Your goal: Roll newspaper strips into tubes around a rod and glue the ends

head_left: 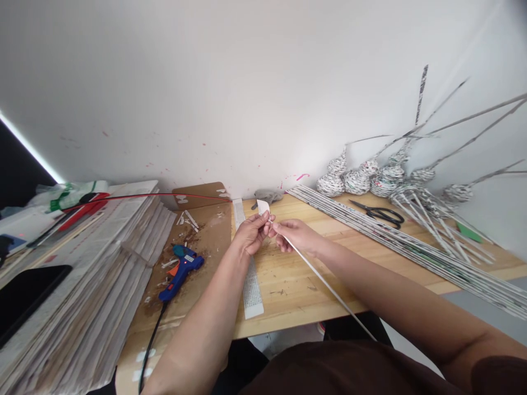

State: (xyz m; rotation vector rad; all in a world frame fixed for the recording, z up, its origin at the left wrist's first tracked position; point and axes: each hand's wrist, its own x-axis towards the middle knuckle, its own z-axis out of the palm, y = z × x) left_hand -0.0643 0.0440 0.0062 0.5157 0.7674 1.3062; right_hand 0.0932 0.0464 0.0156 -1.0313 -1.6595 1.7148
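Both hands meet over the table's middle at the end of a long thin white paper tube (319, 275). My left hand (252, 231) is closed, thumb and fingers pinching the tube where a flat paper end (262, 206) sticks up above the fingertips. Close beside it, my right hand (294, 236) pinches the same tube a little further along. From there the tube slants down to the right past the table edge toward my lap. A flat printed paper strip (252, 293) lies on the table, partly hidden under my left hand and forearm.
To the left are a blue glue gun (181, 274) with a cord, paper scraps and a tall newspaper stack (135, 258) bearing a phone (31, 299). On the right lie a bundle of paper tubes (370, 233), black scissors (379, 213) and several woven paper gourds (356, 181) against the wall.
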